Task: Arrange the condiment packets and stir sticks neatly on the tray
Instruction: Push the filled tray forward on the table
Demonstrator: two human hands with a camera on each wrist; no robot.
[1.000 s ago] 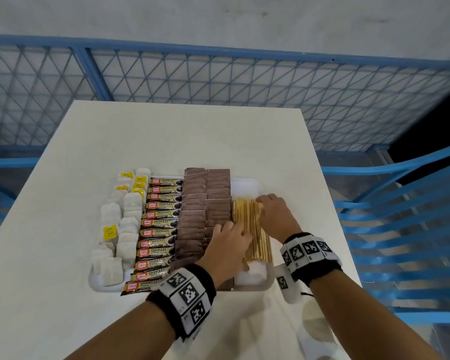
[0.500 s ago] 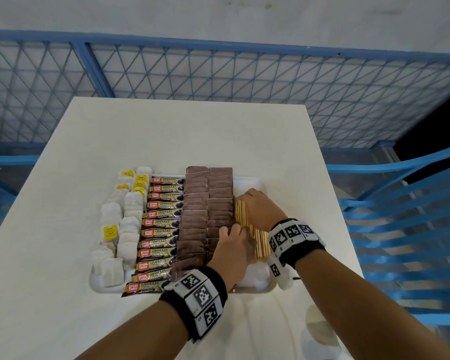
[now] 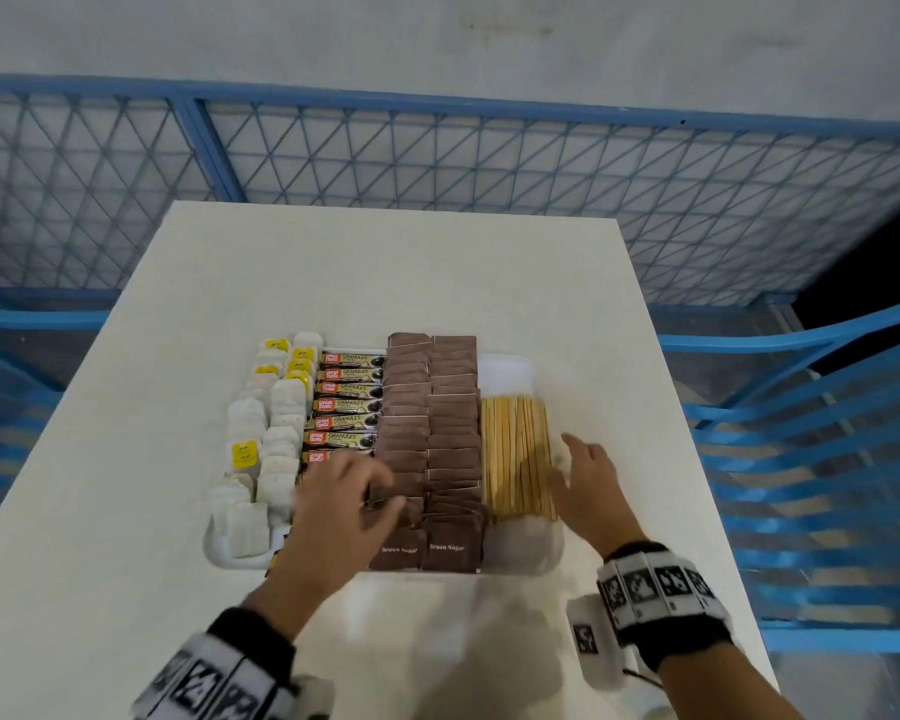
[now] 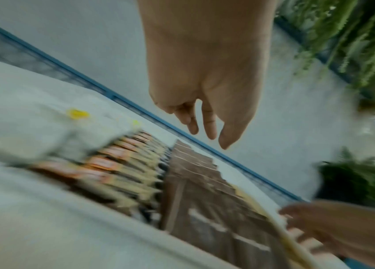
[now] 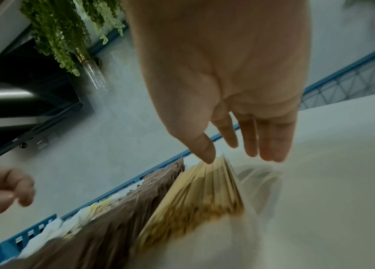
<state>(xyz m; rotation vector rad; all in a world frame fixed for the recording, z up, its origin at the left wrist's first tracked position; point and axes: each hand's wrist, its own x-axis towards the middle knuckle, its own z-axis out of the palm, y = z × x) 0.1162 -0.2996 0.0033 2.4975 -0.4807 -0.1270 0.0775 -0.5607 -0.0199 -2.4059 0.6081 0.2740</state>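
We stand at a white table point(image 3: 333, 283) with a blue lattice fence point(image 3: 437, 163) behind it and blue chairs point(image 3: 822, 418) to the right; on the table sits a shallow white tray point(image 3: 505, 368) filled in rows. Half a second ago both our hands were pressed on the stir sticks point(image 3: 515, 459), squaring them; now the right hand point(image 3: 588, 485) has drawn off beside the tray's right edge, fingers straight and holding nothing; the left hand point(image 3: 344, 501) has shifted over the near ends of the coffee sachets point(image 3: 346, 402) and brown sugar packets point(image 3: 430, 433), fingers loosely curled, nothing gripped. We judge the sticks settled and the task close to done. The sticks are thin pale wood, laid parallel in a flat block; the sugar packets are matte brown paper squares, overlapping like shingles in two columns; the sachets are glossy narrow strips; the tea bags point(image 3: 276, 444) at the left are soft, white, some with yellow tags.
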